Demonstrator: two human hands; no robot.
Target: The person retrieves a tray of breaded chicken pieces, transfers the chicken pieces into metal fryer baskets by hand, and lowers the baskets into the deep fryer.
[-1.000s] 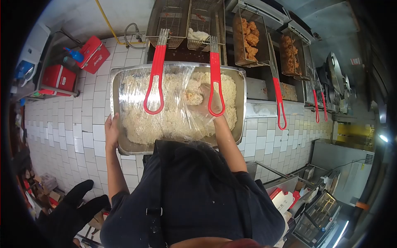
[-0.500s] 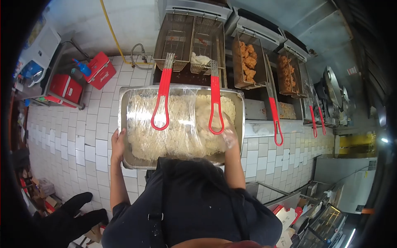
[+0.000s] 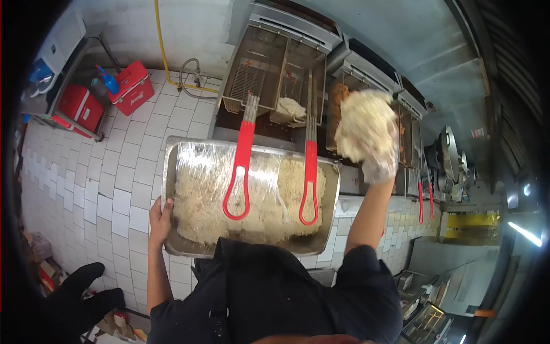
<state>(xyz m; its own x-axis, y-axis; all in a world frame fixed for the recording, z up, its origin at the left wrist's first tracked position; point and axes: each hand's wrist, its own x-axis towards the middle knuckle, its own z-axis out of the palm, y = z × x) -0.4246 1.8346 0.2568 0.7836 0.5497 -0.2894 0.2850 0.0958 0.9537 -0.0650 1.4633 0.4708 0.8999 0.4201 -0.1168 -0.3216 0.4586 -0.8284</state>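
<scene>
My left hand [image 3: 160,221] grips the left rim of a deep metal tray [image 3: 168,172], its thumb on the edge. Pale breadcrumbs [image 3: 301,178] fill the tray, with clear plastic film [image 3: 212,160] stretched over most of them. Raised at the right is my right hand [image 3: 380,166], in a clear plastic glove and closed on a large, pale breaded chicken piece [image 3: 366,123], blurred by motion. That piece is above a fryer basket with browned fried chicken [image 3: 339,94] and hides much of it.
Two wire baskets [image 3: 252,80] hang beyond the tray; a pale breaded piece [image 3: 290,109] lies in one. Their red handles [image 3: 310,183] reach over the tray. Red coolers [image 3: 132,86] stand on the tiled floor at left. Pans [image 3: 450,152] hang at right.
My right hand has come out of the tray and moved up and right, now with a breaded chicken piece in it. My left hand still grips the rim. The view has turned slightly.
</scene>
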